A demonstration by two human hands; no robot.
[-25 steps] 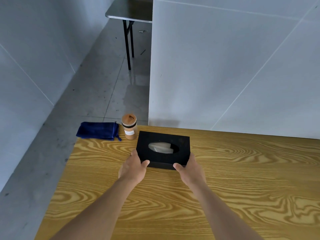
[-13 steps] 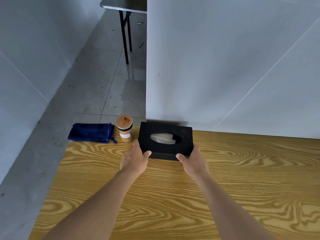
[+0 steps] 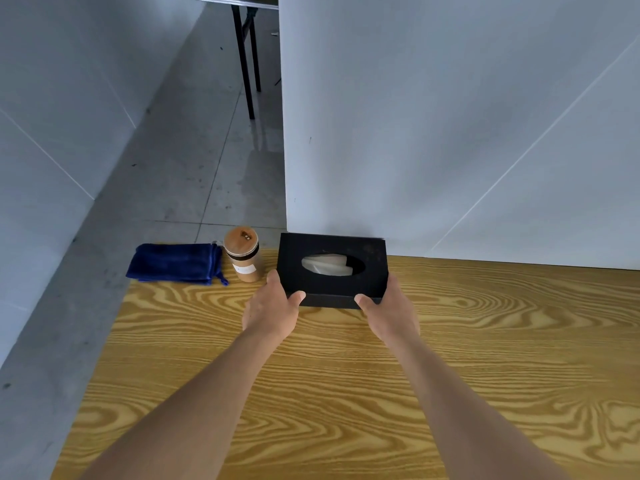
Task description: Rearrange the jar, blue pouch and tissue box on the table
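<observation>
A black tissue box point(image 3: 332, 292) with a white tissue showing in its oval slot sits at the far edge of the wooden table point(image 3: 346, 393). My left hand point(image 3: 273, 306) grips its near left corner and my right hand point(image 3: 389, 310) grips its near right corner, thumbs on top. Just left of the box stands a small jar point(image 3: 242, 254) with a wooden lid and a white label. Beside the jar, at the table's far left corner, lies a folded blue pouch point(image 3: 175, 263).
A white wall panel point(image 3: 450, 133) rises directly behind the table's far edge. The table's left edge drops to a grey tiled floor point(image 3: 173, 185). A metal-legged table point(image 3: 247, 57) stands farther back on the floor.
Both hands have pushed the tissue box away from me, toward the far edge next to the jar. The jar and pouch have stayed in place.
</observation>
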